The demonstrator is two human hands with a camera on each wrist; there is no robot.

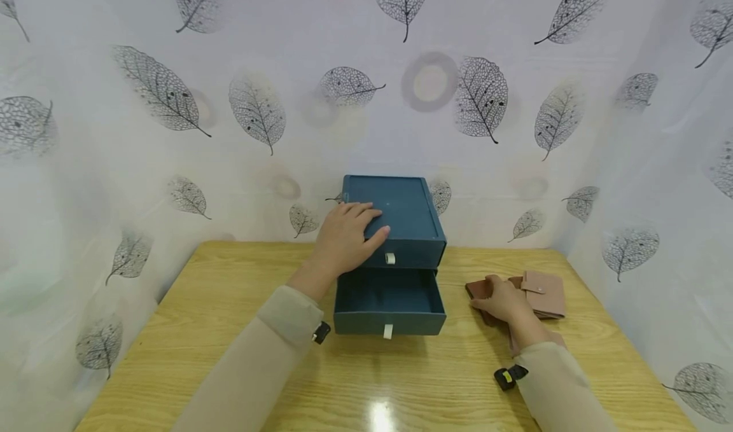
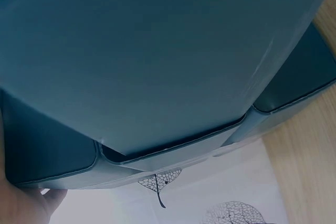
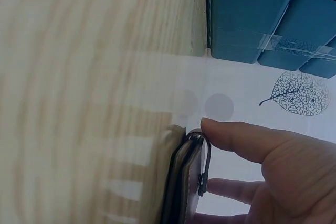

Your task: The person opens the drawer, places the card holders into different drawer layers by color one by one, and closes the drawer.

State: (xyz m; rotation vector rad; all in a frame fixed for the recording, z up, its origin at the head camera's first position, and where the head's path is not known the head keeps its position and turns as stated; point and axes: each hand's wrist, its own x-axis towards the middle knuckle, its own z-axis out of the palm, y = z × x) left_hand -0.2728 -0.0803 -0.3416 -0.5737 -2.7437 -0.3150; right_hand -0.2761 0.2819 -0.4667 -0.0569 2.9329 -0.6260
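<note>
A dark blue two-drawer box (image 1: 395,206) stands at the back of the table, its upper drawer (image 1: 412,252) closed and its lower drawer (image 1: 366,322) pulled out. My left hand (image 1: 346,235) rests on the left part of the box's top, fingers extended and thumb spread toward the front edge. To the right of the box, my right hand (image 1: 504,298) pinches a brown wallet (image 1: 476,289) between thumb and fingers. The right wrist view shows the thumb at the edge of a wallet with a snap strap (image 3: 206,169), low over the table.
A pink wallet (image 1: 546,292) with a snap strap lies just right of my right hand. Another pinkish piece (image 1: 557,338) shows partly behind the right wrist. White pull tabs (image 1: 387,331) stick out from the drawers. A leaf-patterned curtain (image 1: 355,139) hangs behind the wooden table (image 1: 246,285).
</note>
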